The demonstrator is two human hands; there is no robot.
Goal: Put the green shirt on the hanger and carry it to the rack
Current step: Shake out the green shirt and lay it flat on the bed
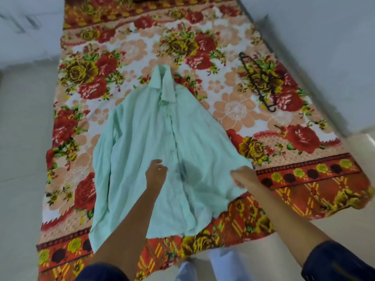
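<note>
A pale green buttoned shirt (pixel 154 142) lies face up on a floral blanket (pixel 129 49), collar pointing away from me. My left hand (pixel 155 173) hovers over the shirt's lower front, fingers loosely curled and holding nothing. My right hand (pixel 242 176) is at the shirt's right hem edge; it is blurred, and its fingers seem to pinch the fabric. A dark hanger (pixel 258 82) lies on the blanket to the right of the shirt, out of reach of both hands.
The blanket is spread on a pale tiled floor (pixel 22 122). Light-coloured trouser legs (pixel 221 262) show at the bottom edge. No rack is in view.
</note>
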